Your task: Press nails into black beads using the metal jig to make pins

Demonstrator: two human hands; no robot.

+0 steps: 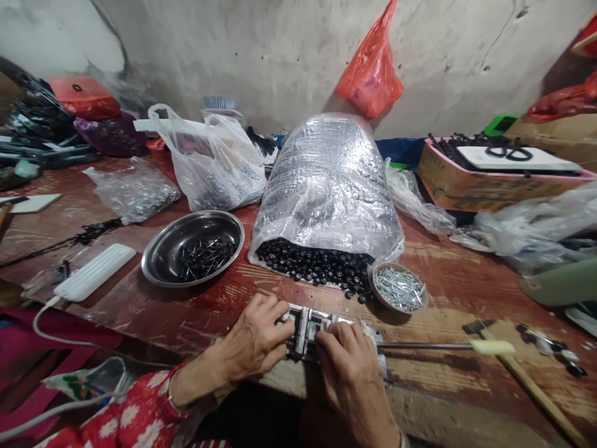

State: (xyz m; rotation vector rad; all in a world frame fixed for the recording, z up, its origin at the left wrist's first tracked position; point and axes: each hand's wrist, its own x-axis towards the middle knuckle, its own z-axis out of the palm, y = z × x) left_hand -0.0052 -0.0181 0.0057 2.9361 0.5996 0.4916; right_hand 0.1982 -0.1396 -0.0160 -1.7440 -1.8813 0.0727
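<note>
Both my hands rest on a small metal press tool (308,331) fixed at the near edge of the wooden table (466,286). My left hand (255,339) has its fingers curled and pinched against the tool's left side. My right hand (347,367) pinches over the tool's right part. What the fingertips hold is too small to make out. A metal lever with a pale handle (494,346) sticks out to the right of the tool.
Behind the tool lies a clear bag of black beads (326,205), a small bowl of silver pins (400,287) and a steel bowl with dark parts (193,247). A hammer (517,367) lies right, a white power strip (96,270) left. Bags and boxes line the wall.
</note>
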